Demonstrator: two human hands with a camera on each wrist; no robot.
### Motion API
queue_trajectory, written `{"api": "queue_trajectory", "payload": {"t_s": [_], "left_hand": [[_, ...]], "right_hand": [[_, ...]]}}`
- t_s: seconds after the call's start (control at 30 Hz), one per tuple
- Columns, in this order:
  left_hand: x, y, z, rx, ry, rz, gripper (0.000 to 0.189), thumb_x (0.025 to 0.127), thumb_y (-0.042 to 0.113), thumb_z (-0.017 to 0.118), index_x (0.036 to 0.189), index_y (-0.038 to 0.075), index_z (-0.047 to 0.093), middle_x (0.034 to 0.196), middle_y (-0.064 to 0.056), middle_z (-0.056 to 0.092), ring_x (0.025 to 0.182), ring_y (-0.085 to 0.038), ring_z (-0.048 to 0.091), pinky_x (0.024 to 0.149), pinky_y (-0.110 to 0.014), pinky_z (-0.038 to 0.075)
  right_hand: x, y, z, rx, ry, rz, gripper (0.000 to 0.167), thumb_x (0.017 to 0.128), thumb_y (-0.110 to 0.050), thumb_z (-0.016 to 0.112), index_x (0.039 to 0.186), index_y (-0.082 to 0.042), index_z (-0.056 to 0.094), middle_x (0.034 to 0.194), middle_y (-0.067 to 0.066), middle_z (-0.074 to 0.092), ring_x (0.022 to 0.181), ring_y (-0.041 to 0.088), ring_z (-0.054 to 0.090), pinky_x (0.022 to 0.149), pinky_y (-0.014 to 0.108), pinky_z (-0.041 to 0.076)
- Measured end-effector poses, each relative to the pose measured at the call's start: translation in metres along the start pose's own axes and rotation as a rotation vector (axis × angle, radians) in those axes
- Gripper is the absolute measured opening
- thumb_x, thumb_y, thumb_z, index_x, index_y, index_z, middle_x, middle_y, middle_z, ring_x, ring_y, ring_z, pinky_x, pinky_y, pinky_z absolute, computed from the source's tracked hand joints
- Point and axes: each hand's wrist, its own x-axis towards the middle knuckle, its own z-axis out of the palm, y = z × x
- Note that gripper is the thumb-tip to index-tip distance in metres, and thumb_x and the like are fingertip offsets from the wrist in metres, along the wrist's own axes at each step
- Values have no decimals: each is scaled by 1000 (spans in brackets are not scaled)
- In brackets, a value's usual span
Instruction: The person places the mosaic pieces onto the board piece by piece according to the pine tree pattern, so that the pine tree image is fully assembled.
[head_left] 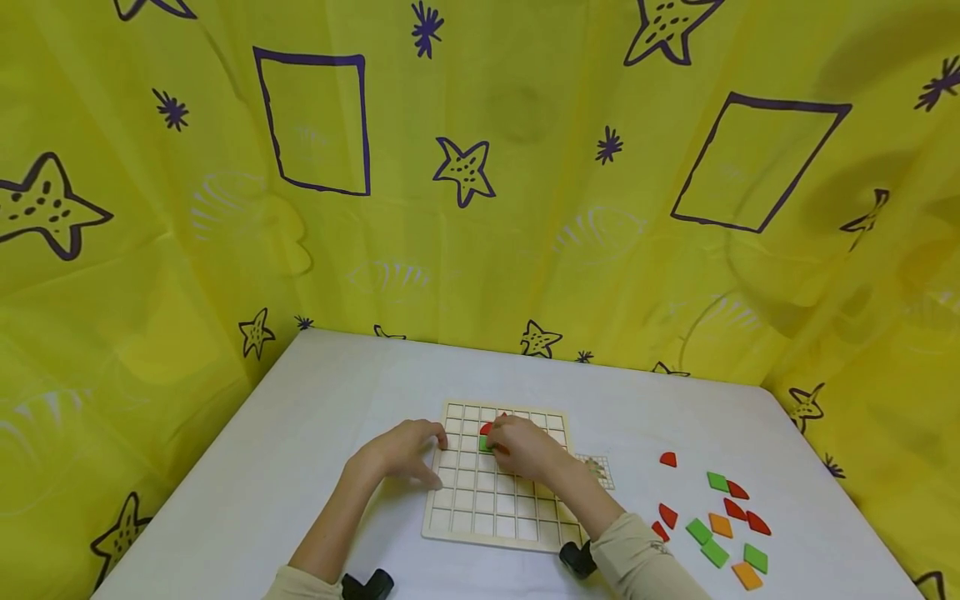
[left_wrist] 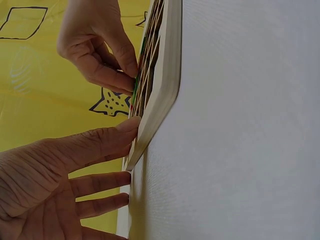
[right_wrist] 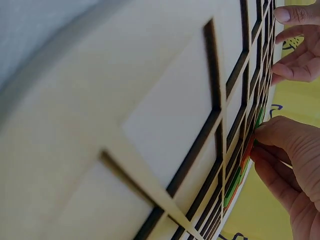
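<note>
A pale wooden grid board [head_left: 483,523] lies on the white table. My left hand [head_left: 405,450] is at its left edge, thumb and fingers spread; the left wrist view shows the thumb [left_wrist: 131,125] touching the rim. Over the upper middle cells, my right hand [head_left: 525,450] has curled fingers and pinches a small red-orange piece [right_wrist: 246,152] at the board surface, largely hidden by the fingertips. A green tile [head_left: 483,444] and a red quarter-round piece [head_left: 486,428] sit in cells beside those fingers. Green also shows along the board in the right wrist view.
A small printed grid card [head_left: 600,472] lies partly under the right forearm. Loose red quarter-rounds [head_left: 668,459], green tiles [head_left: 715,552] and orange tiles [head_left: 721,524] are scattered on the right of the table [head_left: 360,375]. A yellow patterned curtain [head_left: 480,250] surrounds it.
</note>
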Motion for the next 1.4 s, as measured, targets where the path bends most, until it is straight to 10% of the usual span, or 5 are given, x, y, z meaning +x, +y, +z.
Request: {"api": "queue_trajectory", "payload": {"t_s": [1.4], "left_hand": [[0, 3, 1, 10, 0, -45, 42, 72, 13, 94, 103, 15, 65, 120, -7, 65, 112, -29, 56, 104, -51, 45]], "right_hand": [[-107, 21, -17, 28, 197, 275, 18, 89, -1, 75, 105, -9, 76, 105, -2, 72, 99, 21, 69, 88, 43, 56]]}}
